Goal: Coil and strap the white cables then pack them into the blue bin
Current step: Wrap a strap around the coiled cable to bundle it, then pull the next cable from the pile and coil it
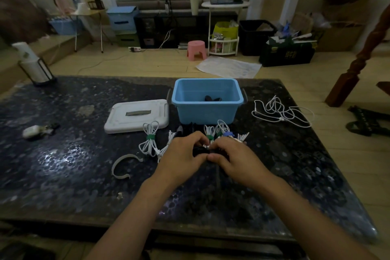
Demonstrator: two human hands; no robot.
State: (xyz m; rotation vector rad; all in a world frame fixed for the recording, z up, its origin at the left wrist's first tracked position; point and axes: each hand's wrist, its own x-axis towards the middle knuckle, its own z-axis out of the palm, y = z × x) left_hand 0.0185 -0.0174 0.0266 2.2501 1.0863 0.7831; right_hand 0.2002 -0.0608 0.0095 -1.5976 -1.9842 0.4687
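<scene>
The blue bin point(205, 110) stands open at the table's middle, with something dark lying inside. In front of it lie several coiled white cables, one bound with a green strap point(150, 137), others with green and blue straps point(228, 133). My left hand point(183, 155) and my right hand point(234, 159) meet just before these coils, thumbs touching, both pinching a small dark bundle point(200, 151) with white cable ends showing above it. A loose, uncoiled white cable point(280, 112) sprawls to the right of the bin.
The bin's white lid point(137, 115) lies left of it. A grey curved strap point(122, 165) rests near my left forearm. A small white object point(34, 131) sits far left, and a white lantern-like bottle point(31, 63) stands at the back left corner of the table.
</scene>
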